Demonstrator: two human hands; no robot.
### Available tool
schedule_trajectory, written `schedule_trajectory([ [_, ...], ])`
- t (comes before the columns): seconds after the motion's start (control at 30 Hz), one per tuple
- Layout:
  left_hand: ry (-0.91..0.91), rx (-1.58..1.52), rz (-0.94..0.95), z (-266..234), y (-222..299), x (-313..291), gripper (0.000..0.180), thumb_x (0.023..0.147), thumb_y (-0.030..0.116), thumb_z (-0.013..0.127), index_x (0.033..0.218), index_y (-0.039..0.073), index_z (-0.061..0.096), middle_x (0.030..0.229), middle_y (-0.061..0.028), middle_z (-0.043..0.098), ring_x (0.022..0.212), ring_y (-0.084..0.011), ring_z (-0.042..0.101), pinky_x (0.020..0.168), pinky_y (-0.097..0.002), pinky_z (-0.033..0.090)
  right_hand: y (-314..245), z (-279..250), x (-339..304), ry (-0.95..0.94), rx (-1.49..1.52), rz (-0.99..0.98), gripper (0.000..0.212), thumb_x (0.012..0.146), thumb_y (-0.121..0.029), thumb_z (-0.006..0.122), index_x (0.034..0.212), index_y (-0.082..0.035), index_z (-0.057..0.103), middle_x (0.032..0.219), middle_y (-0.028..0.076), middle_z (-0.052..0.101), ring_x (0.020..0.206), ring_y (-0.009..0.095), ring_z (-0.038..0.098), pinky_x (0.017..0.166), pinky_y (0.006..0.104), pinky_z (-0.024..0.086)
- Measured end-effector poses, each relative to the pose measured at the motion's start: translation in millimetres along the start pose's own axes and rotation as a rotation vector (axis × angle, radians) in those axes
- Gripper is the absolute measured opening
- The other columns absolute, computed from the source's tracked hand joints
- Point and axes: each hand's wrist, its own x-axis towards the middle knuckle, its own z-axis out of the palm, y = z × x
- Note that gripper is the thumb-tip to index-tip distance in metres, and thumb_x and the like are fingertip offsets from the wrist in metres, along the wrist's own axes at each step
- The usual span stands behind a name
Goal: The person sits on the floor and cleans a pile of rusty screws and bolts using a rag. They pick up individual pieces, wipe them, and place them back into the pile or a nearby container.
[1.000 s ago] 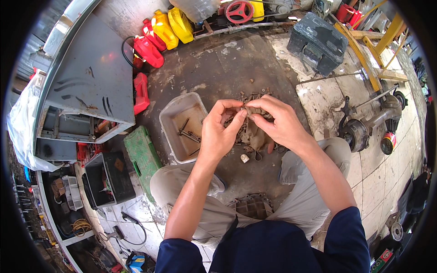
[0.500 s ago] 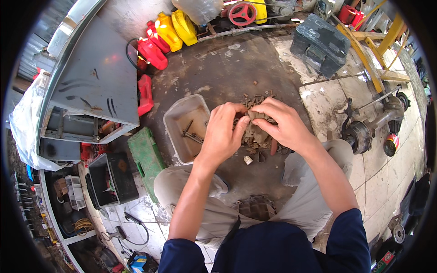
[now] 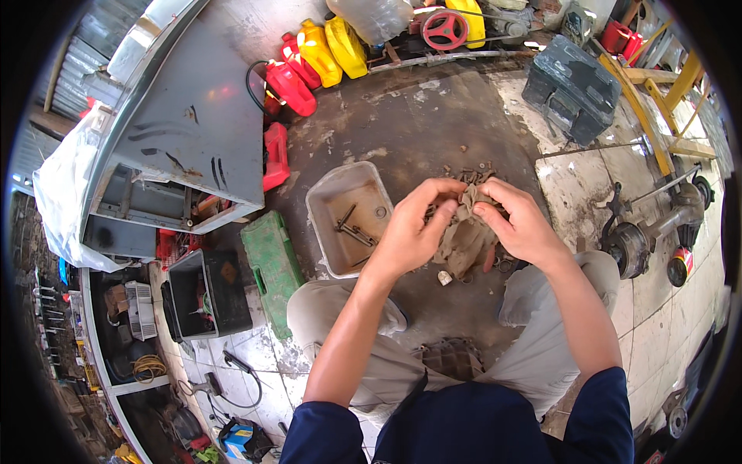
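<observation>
Workshop floor, oil-stained concrete, seen from above a seated person whose knees frame the work area. At upper left, a grey metal cabinet lies tilted, with red and yellow jerrycans ranged along the far edge of the floor and a dark toolbox at upper right. At right, an axle assembly rests on the tiled part of the floor. Left of the knees lie a green case and a black bin. Directly ahead of the person stands a shallow grey tray containing a few dark bolts and a washer. Between the tray and the right knee, both hands meet over a dirty tan rag, which hangs from them just above the floor. The left hand has its fingers closed about a small dark metal part at the rag's upper left edge; the part is largely hidden, so its kind cannot be told. The right hand has its fingers gripping the rag's upper fold. A scatter of small metal parts lies on the floor just beyond the hands, and a small pale cylinder lies beneath the rag. By the look of it, wiping is under way: some pieces sit in the tray, while the scattered ones appear untouched.
</observation>
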Motion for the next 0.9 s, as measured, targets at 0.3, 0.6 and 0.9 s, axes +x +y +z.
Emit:
schedule_trajectory([
  [0.3, -0.017, 0.161, 0.035, -2.2, 5.4, -0.5, 0.024, 0.082, 0.001, 0.066, 0.106, 0.0, 0.059, 0.097, -0.0098, 0.063, 0.089, -0.0178, 0.061, 0.081, -0.0304, 0.048, 4.8, -3.1, -0.1, -0.123, 0.133, 0.189, 0.024, 0.097, -0.023, 0.054, 0.106, -0.001, 0.056, 0.071, 0.002, 0.051, 0.052, 0.009, 0.052, 0.035, 0.0276, 0.046],
  [0.6, -0.094, 0.398, 0.171, -3.0, 3.8, 0.2, 0.019, 0.086, 0.006, 0.063, 0.102, 0.0, 0.056, 0.094, -0.0142, 0.059, 0.09, -0.0304, 0.057, 0.084, -0.0386, 0.043, 20.2, -7.9, -1.9, -0.187, 0.239, 0.272, 0.026, 0.095, -0.027, 0.057, 0.107, -0.003, 0.059, 0.06, -0.003, 0.041, 0.048, 0.007, 0.047, 0.035, 0.0265, 0.044],
  [0.9, -0.125, 0.469, 0.079, 2.6, 6.7, -4.9, 0.021, 0.094, 0.019, 0.052, 0.094, -0.002, 0.054, 0.087, -0.0184, 0.057, 0.09, -0.0382, 0.053, 0.081, -0.0434, 0.042, 8.6, -7.9, -1.3, -0.12, 0.135, 0.136, 0.025, 0.092, -0.021, 0.062, 0.109, -0.003, 0.061, 0.083, 0.002, 0.062, 0.053, 0.008, 0.052, 0.033, 0.0261, 0.044],
])
